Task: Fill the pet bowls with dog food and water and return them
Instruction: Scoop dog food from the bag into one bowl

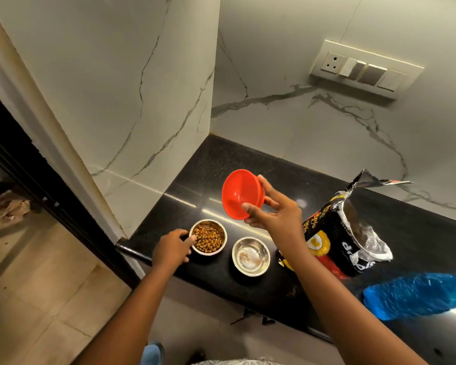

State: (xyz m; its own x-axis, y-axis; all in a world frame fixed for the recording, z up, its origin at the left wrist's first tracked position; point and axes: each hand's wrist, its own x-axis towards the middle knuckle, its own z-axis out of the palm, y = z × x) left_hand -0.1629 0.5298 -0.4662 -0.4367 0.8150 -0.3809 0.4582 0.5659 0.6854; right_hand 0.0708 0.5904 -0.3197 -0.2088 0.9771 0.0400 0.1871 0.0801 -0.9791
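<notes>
Gripping 1 red scoop (241, 197), right hand (275, 216) — left hand (173, 248) pinches 1 of 2 steel bowls (208, 241).

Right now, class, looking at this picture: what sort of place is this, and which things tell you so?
Probably a home kitchen corner: a polished black stone countertop, marble-patterned white wall tiles with a white socket-and-switch panel, and an opened black dog food bag beside two round steel bowls.

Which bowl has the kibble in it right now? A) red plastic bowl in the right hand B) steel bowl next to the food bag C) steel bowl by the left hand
C: brown kibble fills the steel bowl that the left hand touches; the red bowl looks empty.
</notes>
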